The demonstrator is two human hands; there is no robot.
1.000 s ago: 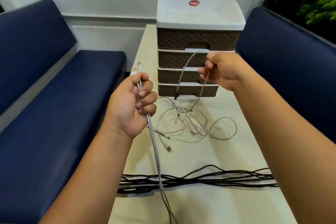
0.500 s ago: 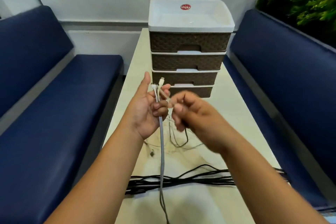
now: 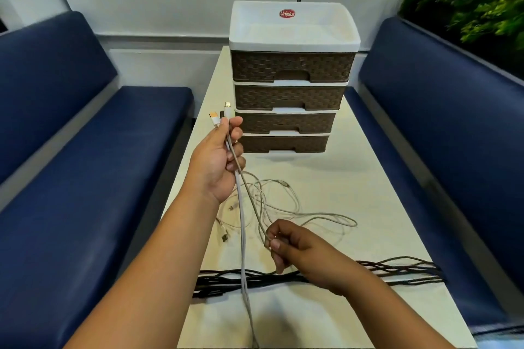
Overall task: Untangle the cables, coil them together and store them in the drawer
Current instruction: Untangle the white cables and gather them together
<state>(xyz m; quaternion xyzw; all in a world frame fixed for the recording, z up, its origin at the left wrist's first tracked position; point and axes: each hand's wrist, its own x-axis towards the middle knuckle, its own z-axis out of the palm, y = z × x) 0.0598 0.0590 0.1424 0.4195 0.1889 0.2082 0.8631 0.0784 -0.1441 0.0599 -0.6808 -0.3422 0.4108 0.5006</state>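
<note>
Item: light cables (image 3: 272,207), approx. 3 gathered so far, rest in a loose tangle on the table (image 3: 382,193) in front of the drawer unit (image 3: 292,79). We hold the plug ends (image 3: 224,116) bunched in our left hand (image 3: 218,161), fingers curled round the cords, plugs sticking up above the fist; the cords hang down past the near table edge. Our right hand (image 3: 297,249) pinches one thin grey cord (image 3: 255,207) btw. thumb and forefinger, other fingers curled under, just above a flat bundle of black cables (image 3: 397,269) lying across the table. Drawers: 4, all closed. Handling, as we judge it: cords are light, limp, smooth-jacketed, so they slip thru a loose pinch and snag on each other's loops; plugs are the only stiff parts & catch in knots. Best hold is near the plugs w/ one hand, then slide the other hand along a single cord to draw it free; no hard tugs, or the loops tighten. Black bundle looks heavier, stiffer; we'd lift it at mid-length.
</note>
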